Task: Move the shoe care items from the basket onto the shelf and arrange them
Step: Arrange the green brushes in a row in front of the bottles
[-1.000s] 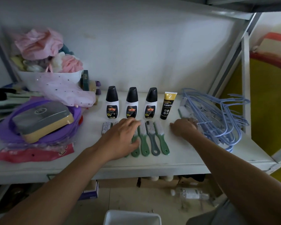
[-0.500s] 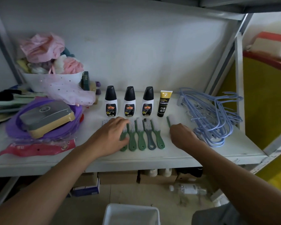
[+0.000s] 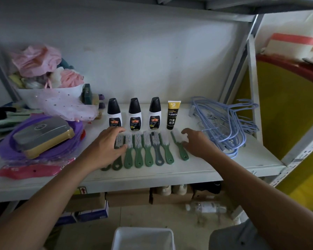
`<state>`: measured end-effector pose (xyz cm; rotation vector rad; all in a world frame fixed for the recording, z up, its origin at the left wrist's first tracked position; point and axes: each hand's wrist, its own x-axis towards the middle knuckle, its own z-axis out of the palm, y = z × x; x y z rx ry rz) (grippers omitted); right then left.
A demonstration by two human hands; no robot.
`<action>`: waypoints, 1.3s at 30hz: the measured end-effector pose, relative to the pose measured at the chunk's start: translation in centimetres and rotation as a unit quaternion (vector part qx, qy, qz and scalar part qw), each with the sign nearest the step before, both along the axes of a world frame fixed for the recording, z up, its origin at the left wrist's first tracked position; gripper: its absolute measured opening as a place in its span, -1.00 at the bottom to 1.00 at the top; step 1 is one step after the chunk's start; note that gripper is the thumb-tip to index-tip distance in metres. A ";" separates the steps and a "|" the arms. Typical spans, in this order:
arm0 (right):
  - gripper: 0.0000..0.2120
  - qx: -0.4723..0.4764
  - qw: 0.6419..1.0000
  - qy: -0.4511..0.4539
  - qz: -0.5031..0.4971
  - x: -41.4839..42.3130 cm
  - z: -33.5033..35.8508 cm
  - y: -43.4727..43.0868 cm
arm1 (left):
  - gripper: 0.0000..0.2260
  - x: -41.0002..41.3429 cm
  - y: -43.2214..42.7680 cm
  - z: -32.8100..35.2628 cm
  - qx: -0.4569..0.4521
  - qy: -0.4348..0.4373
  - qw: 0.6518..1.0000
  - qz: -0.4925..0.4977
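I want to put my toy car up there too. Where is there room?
Best spot: the bare front right corner of the shelf, between the blue hangers and the edge. A small gap lies between the yellow tube and the hangers. The left side is crowded with a purple pile, and the brushes fill the middle.

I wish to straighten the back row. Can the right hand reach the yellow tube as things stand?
Probably yes. The right hand is open, close in front of the tube. Only one brush lies between them, flat on the shelf, so the hand could pass over it.
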<state>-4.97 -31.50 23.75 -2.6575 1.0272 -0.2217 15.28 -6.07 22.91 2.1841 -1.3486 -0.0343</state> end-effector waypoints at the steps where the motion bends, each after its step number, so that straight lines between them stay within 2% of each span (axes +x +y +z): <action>1: -0.56 0.007 1.000 -0.002 0.006 0.2 0.0 -0.1 | -0.48 0.1 0.0 0.0 0.001 0.002 1.000 0.004; 7: -0.52 0.030 0.999 0.014 0.032 1.7 -0.4 0.4 | -0.50 1.2 0.2 0.1 -0.001 0.009 0.999 0.031; 16: -0.57 0.045 0.997 -0.056 0.016 2.4 -1.5 0.3 | -0.54 2.1 0.4 0.2 0.002 -0.001 0.998 0.070; 25: -0.63 0.034 0.996 -0.066 0.041 2.7 -1.9 0.0 | -0.54 2.2 0.1 -0.1 0.023 0.012 0.997 0.070; 30: -0.62 0.036 0.996 -0.064 0.048 2.9 -2.0 0.0 | -0.64 2.6 -0.2 -0.3 0.057 0.020 0.993 0.105; 34: -0.58 0.044 0.995 -0.063 0.056 3.0 -2.1 0.1 | -0.58 3.9 0.1 -1.1 0.127 0.062 0.978 0.153; 39: -0.52 0.051 0.995 -0.062 0.055 3.1 -2.1 0.2 | -0.62 4.4 -0.1 -1.3 0.113 0.115 0.972 0.174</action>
